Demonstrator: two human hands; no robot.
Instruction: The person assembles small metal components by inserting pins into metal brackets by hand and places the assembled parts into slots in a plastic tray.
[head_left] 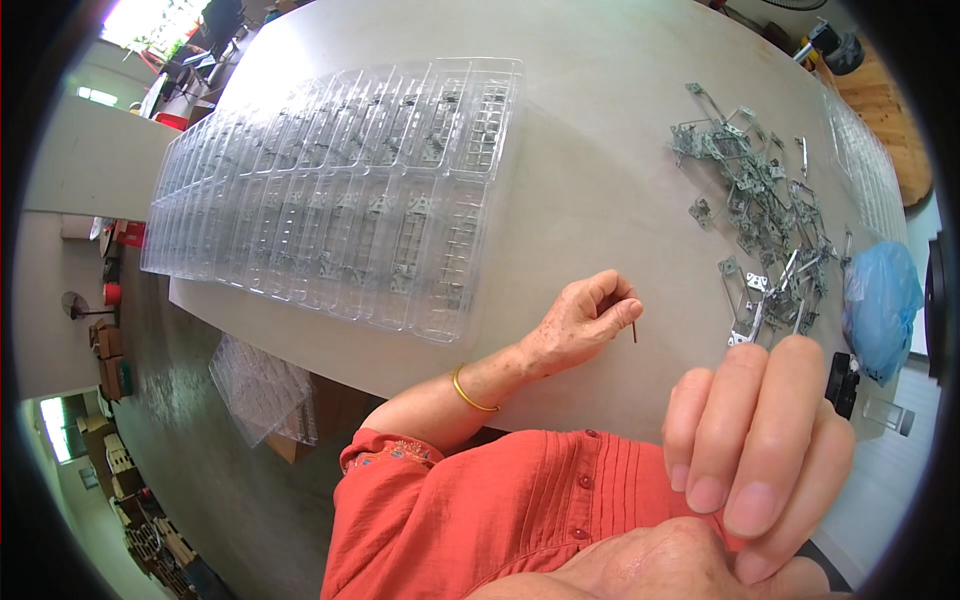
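My left hand (590,318), with a yellow bangle at the wrist, is over the table. Its thumb and fingers pinch a thin brown rod (635,331) that points down. My right hand (757,435) is raised close in front, at the lower right, with its fingers curled in and pressed together. What those fingers hold, if anything, is hidden. Just beyond them lies a loose heap of small grey metal wire-and-plate parts (755,190). A few brighter metal pieces (757,283) show at the heap's near end, partly behind my fingertips.
Clear plastic trays (487,180) with long compartments holding metal parts cover the table's (590,130) left side. A blue plastic bag (880,310) and a small black object (842,385) are at the right, with more clear trays (865,165) beyond. Further trays (265,385) are below the left edge.
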